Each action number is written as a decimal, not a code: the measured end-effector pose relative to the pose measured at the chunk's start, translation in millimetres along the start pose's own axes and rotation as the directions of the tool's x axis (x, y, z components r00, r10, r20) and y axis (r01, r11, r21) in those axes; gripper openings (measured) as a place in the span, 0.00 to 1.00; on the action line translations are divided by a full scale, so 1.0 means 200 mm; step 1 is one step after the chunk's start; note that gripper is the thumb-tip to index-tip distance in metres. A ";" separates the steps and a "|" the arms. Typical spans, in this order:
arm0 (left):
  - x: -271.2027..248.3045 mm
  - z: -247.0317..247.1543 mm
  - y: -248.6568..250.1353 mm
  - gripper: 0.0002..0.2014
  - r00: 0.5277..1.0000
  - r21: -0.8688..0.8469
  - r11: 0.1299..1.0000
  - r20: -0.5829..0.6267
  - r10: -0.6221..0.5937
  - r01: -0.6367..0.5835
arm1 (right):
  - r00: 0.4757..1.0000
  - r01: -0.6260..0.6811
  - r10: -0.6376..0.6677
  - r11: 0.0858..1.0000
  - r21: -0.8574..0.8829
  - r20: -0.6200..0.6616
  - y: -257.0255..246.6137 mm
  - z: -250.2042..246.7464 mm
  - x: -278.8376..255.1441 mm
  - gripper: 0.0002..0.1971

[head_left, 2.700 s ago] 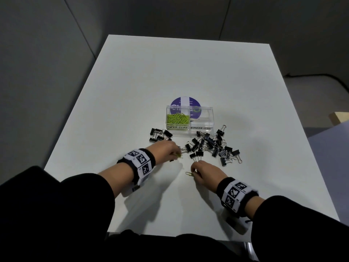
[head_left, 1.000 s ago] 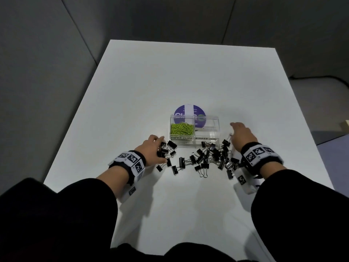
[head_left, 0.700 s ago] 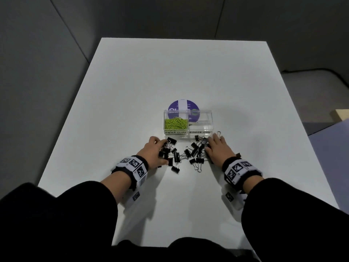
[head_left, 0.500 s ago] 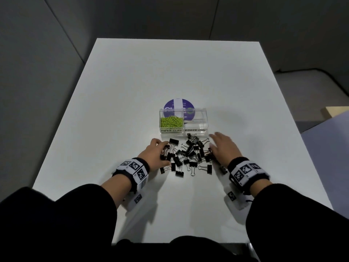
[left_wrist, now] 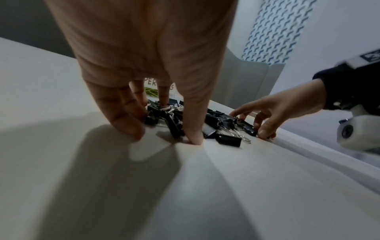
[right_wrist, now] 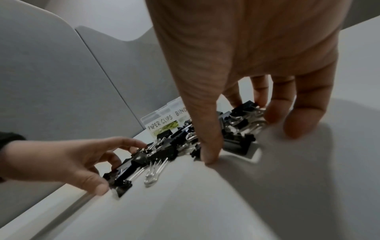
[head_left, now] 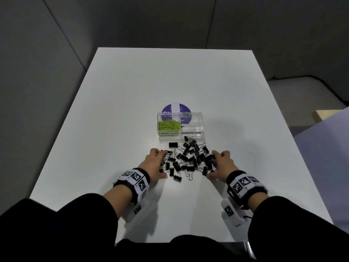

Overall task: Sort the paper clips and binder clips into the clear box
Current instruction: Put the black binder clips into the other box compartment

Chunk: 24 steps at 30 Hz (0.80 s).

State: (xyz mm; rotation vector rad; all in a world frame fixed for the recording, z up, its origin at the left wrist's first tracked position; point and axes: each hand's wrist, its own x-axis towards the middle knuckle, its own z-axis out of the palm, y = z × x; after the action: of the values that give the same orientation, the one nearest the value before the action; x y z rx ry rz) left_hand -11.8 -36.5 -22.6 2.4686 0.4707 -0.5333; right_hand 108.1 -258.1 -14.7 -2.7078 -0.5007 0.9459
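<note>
While the left hand (head_left: 154, 166) and right hand (head_left: 221, 165) cup the black binder clips (head_left: 189, 159) from either side with loosely spread, bent fingers, nothing is lifted. Just beyond the pile on the white table (head_left: 132, 95) stands the clear box (head_left: 196, 138), green paper clips (head_left: 168, 125) in its left compartment, a purple disc (head_left: 168, 109) behind it.

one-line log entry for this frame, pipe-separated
phase: gathering binder clips | left hand: cupping pile's left side | right hand: cupping right side | clear box: paper clips in left compartment
</note>
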 end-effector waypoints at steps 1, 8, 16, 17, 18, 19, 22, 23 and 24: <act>0.00 0.00 0.01 0.41 1.000 -0.020 1.000 -0.009 -0.005 0.005 | 1.000 0.005 -0.005 1.000 0.015 -0.002 -0.01 0.01 0.00 0.43; 0.02 -0.03 0.05 0.32 0.999 0.024 0.999 0.014 -0.041 0.041 | 0.998 0.058 -0.058 0.998 0.014 -0.038 -0.11 0.02 0.04 0.26; 0.04 -0.03 0.07 0.17 0.999 0.139 0.990 -0.030 0.037 -0.033 | 0.992 0.094 -0.100 0.993 -0.074 -0.077 -0.14 0.03 0.07 0.15; 0.04 -0.03 0.07 0.16 0.999 0.119 0.992 -0.041 0.033 -0.028 | 0.991 0.096 -0.102 0.993 -0.069 -0.085 -0.14 0.02 0.07 0.14; 0.04 -0.03 0.07 0.16 0.998 0.098 0.995 -0.051 0.027 -0.022 | 0.989 0.102 -0.109 0.992 -0.069 -0.096 -0.13 0.02 0.07 0.14; 0.04 -0.03 0.07 0.16 0.998 0.071 0.997 -0.064 0.020 -0.015 | 0.987 0.111 -0.119 0.991 -0.077 -0.108 -0.13 0.02 0.08 0.13; 0.05 -0.03 0.06 0.22 0.996 -0.018 1.000 -0.091 -0.011 0.010 | 0.981 0.135 -0.148 0.985 -0.111 -0.122 -0.11 0.01 0.10 0.13; 0.05 -0.03 0.07 0.23 0.996 -0.033 0.999 -0.084 -0.026 0.023 | 0.981 0.140 -0.153 0.983 -0.116 -0.120 -0.11 0.00 0.10 0.13; 0.06 -0.04 0.07 0.23 0.996 -0.038 0.998 -0.074 -0.044 0.041 | 0.981 0.144 -0.158 0.982 -0.118 -0.115 -0.11 0.00 0.10 0.13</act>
State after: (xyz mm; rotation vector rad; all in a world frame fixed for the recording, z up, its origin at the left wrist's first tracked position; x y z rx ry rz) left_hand 6.5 -39.9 -16.2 2.4553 0.5588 -0.4464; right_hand 117.9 -230.9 -18.0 -2.7553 -0.7410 0.7253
